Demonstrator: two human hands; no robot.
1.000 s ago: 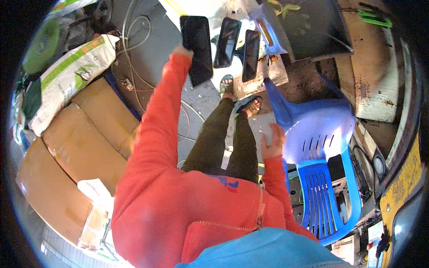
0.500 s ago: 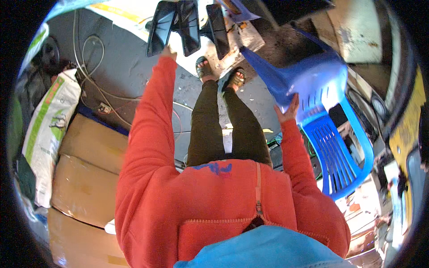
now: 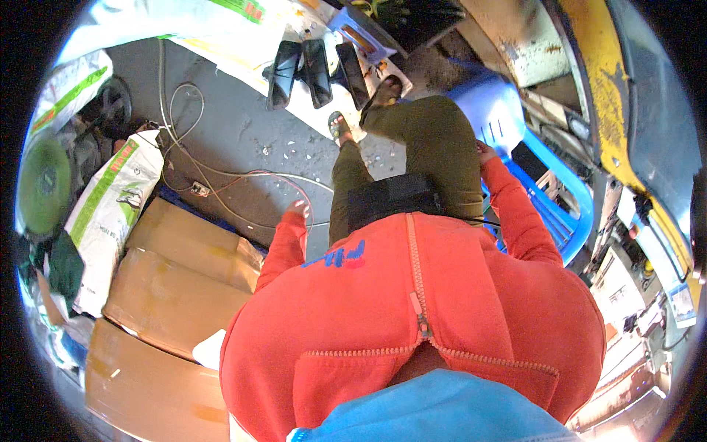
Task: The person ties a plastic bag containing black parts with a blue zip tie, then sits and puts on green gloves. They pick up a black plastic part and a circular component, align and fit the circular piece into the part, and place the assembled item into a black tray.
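Note:
My left hand (image 3: 297, 211) hangs in the air over the grey floor, its fingers apart and nothing in them. Beside my raised right thigh, my right hand (image 3: 486, 153) is at the blue plastic chair (image 3: 563, 184). Part of that hand is behind the leg, so its grip on the chair does not show. Ahead of my feet, three glossy black flat panels lie side by side: a left one (image 3: 284, 75), a middle one (image 3: 316, 74) and a right one (image 3: 352, 76). Beneath them is a pale, stained sheet (image 3: 239, 59).
Brown cardboard boxes (image 3: 177, 302) stand at my left, with a white and green sack (image 3: 110, 214) beyond. Looped cables (image 3: 177, 144) cross the grey floor (image 3: 243, 140). A blue-framed object (image 3: 361, 35) sits past the panels; a yellow metal part (image 3: 604, 88) rises at right.
My left hand has drawn back from the left black panel toward my body. My right leg has lifted and bent toward the chair. My right hand has stayed by the chair.

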